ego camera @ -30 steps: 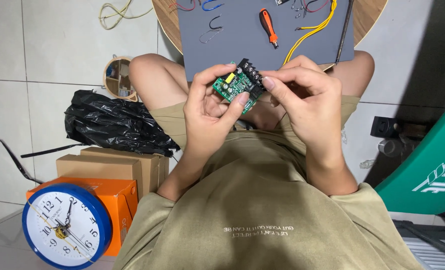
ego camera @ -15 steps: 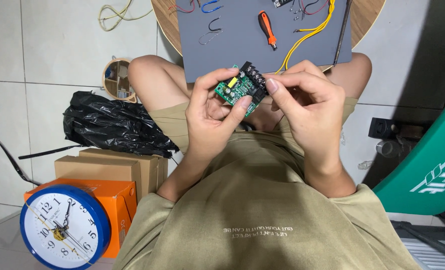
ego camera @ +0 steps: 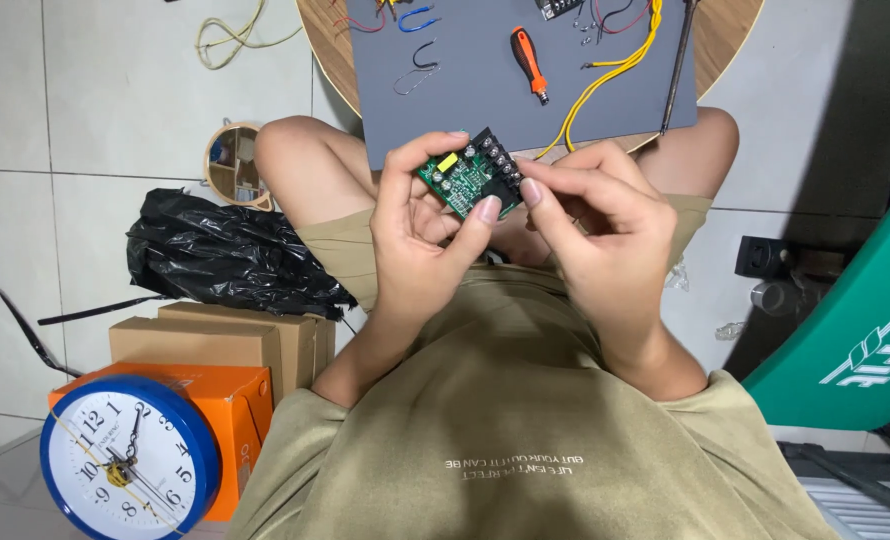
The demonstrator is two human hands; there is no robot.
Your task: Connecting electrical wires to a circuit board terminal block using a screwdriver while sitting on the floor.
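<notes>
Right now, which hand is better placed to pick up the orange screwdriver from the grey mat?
Probably the right hand: only its fingertips touch the green circuit board, and it lies nearer the orange screwdriver. The left hand holds the board.

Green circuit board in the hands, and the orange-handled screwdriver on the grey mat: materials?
Small green circuit board: looks like rigid laminate with a glossy green coating; black, likely plastic terminal blocks along one edge. Orange-handled screwdriver: handle probably moulded plastic, orange with black sections; short shaft looks metal. Grey mat: matte, material unclear.

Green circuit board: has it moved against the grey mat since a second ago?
No. The green circuit board sits by the grey mat's near edge as before, held in the left hand.
</notes>
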